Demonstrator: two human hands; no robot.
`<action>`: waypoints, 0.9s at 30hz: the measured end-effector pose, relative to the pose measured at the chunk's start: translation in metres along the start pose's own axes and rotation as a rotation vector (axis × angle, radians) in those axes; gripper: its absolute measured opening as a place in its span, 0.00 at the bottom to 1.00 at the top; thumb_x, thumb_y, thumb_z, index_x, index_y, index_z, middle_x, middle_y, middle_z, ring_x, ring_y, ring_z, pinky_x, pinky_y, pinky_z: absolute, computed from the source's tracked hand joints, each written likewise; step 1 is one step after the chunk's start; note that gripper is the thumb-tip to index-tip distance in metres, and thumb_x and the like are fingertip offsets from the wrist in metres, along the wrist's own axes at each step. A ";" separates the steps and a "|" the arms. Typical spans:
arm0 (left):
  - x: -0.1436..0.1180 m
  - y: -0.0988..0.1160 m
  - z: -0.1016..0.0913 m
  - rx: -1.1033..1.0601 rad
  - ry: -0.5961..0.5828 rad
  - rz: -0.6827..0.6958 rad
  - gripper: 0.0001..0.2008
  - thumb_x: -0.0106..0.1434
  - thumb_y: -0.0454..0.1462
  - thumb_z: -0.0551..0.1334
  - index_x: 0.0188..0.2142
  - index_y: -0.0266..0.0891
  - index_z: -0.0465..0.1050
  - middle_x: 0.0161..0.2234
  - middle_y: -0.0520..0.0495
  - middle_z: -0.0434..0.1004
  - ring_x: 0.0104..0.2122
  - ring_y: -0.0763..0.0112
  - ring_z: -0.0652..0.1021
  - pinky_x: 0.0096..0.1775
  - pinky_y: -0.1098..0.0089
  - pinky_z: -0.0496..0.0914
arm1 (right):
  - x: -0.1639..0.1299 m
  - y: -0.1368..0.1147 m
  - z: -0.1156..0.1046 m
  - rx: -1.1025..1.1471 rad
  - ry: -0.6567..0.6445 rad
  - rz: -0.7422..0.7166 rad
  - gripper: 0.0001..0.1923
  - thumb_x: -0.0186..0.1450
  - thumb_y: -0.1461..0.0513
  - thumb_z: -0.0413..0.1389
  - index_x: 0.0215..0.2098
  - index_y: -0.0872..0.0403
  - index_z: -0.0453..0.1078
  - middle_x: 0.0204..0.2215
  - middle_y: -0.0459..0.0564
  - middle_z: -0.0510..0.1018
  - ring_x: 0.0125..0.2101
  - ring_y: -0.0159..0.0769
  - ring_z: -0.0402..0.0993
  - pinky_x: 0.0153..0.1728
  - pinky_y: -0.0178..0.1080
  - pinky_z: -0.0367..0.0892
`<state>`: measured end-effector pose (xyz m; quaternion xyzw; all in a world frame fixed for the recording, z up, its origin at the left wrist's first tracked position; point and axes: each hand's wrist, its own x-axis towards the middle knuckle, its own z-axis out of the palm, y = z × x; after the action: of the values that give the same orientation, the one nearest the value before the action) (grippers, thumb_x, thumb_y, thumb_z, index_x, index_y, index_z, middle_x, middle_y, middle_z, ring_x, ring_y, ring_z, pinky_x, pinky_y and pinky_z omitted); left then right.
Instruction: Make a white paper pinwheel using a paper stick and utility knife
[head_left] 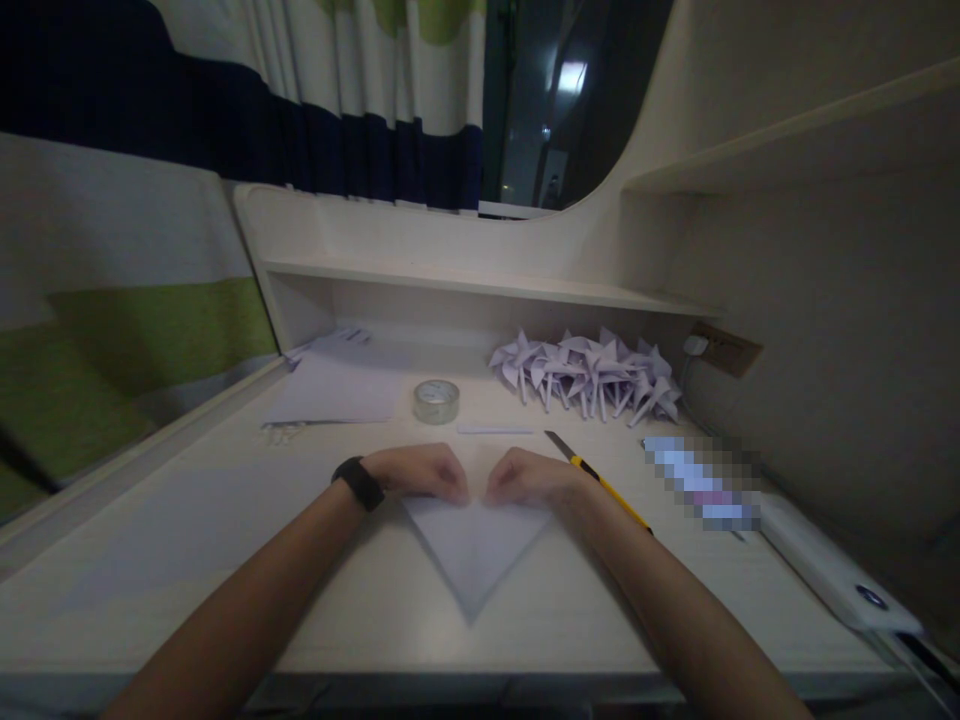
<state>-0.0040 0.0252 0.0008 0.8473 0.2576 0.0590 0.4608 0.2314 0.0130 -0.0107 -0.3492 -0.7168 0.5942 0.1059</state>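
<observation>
A white sheet of paper (472, 560), with one corner pointing towards me, lies on the desk between my forearms. A faint crease runs down its middle. My left hand (427, 472), with a dark band on the wrist, is closed at the paper's upper left part. Opposite it, my right hand (529, 476) is closed on the upper right part. The fingertips of both hands nearly meet at the centre and hide the paper's far edge. Just beyond them lies a thin white paper stick (495, 430). A yellow utility knife (611, 490) rests beside my right forearm, blade pointing away.
A roll of clear tape (436, 402) stands behind my hands. Several white paper pinwheels (585, 368) are heaped at the back right, and a paper stack (337, 380) lies back left. At right are a blurred-out object (697, 480) and a white device (832, 560) with a cable.
</observation>
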 end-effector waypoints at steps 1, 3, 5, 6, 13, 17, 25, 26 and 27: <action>0.000 0.000 0.000 0.000 -0.005 0.016 0.13 0.59 0.44 0.64 0.31 0.35 0.79 0.23 0.51 0.74 0.23 0.74 0.67 0.27 0.74 0.59 | 0.000 0.000 0.000 0.002 -0.005 -0.004 0.15 0.50 0.55 0.66 0.25 0.60 0.76 0.13 0.38 0.64 0.16 0.23 0.52 0.18 0.31 0.46; 0.002 0.000 0.001 -0.011 -0.021 0.055 0.13 0.60 0.44 0.63 0.31 0.35 0.79 0.24 0.51 0.73 0.23 0.74 0.67 0.27 0.74 0.59 | 0.002 0.001 0.000 0.005 0.008 -0.024 0.15 0.49 0.55 0.66 0.25 0.60 0.76 0.14 0.39 0.65 0.16 0.23 0.53 0.18 0.31 0.47; 0.004 0.001 0.002 -0.034 -0.030 0.089 0.14 0.61 0.44 0.62 0.29 0.35 0.78 0.23 0.51 0.71 0.23 0.74 0.66 0.27 0.74 0.59 | 0.003 0.003 0.002 0.028 0.030 -0.038 0.15 0.48 0.55 0.66 0.28 0.59 0.77 0.15 0.40 0.68 0.18 0.24 0.55 0.19 0.31 0.49; 0.005 0.002 0.003 -0.044 -0.033 0.098 0.14 0.62 0.44 0.62 0.28 0.34 0.77 0.22 0.52 0.69 0.23 0.75 0.65 0.27 0.74 0.58 | 0.004 0.004 0.002 0.046 0.040 -0.040 0.15 0.48 0.55 0.66 0.29 0.59 0.78 0.16 0.40 0.69 0.18 0.24 0.56 0.20 0.31 0.50; 0.004 0.005 0.004 -0.094 0.011 0.067 0.18 0.62 0.48 0.60 0.28 0.35 0.72 0.22 0.53 0.63 0.23 0.75 0.62 0.26 0.74 0.56 | 0.001 0.002 0.003 0.190 0.098 -0.020 0.13 0.47 0.58 0.67 0.27 0.59 0.77 0.14 0.41 0.69 0.16 0.24 0.57 0.19 0.30 0.50; 0.002 0.006 0.003 -0.131 0.009 0.047 0.19 0.62 0.50 0.59 0.30 0.36 0.72 0.24 0.53 0.64 0.24 0.74 0.63 0.26 0.73 0.57 | -0.003 -0.002 0.004 0.266 0.113 0.028 0.11 0.47 0.59 0.66 0.26 0.59 0.77 0.14 0.40 0.69 0.15 0.23 0.55 0.18 0.31 0.49; 0.000 0.002 -0.003 -0.084 0.020 0.069 0.15 0.64 0.47 0.59 0.31 0.37 0.73 0.27 0.52 0.68 0.28 0.72 0.67 0.31 0.73 0.60 | -0.007 -0.005 -0.009 0.217 0.123 0.007 0.10 0.46 0.60 0.64 0.25 0.58 0.78 0.13 0.41 0.69 0.15 0.23 0.57 0.17 0.30 0.50; -0.001 0.001 -0.005 -0.085 0.024 0.061 0.15 0.64 0.47 0.59 0.31 0.37 0.73 0.27 0.52 0.68 0.28 0.72 0.67 0.31 0.73 0.60 | -0.009 -0.005 -0.011 0.202 0.135 -0.003 0.10 0.45 0.60 0.64 0.25 0.58 0.78 0.13 0.41 0.70 0.15 0.23 0.56 0.17 0.30 0.49; -0.002 -0.001 -0.006 -0.087 0.030 0.051 0.15 0.64 0.47 0.59 0.31 0.37 0.73 0.27 0.52 0.68 0.28 0.72 0.67 0.32 0.72 0.60 | -0.010 -0.005 -0.014 0.185 0.154 -0.016 0.09 0.45 0.61 0.64 0.24 0.58 0.78 0.13 0.41 0.70 0.14 0.22 0.56 0.16 0.29 0.49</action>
<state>-0.0078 0.0296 0.0038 0.8316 0.2399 0.0943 0.4918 0.2451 0.0171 0.0001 -0.3769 -0.6514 0.6284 0.1969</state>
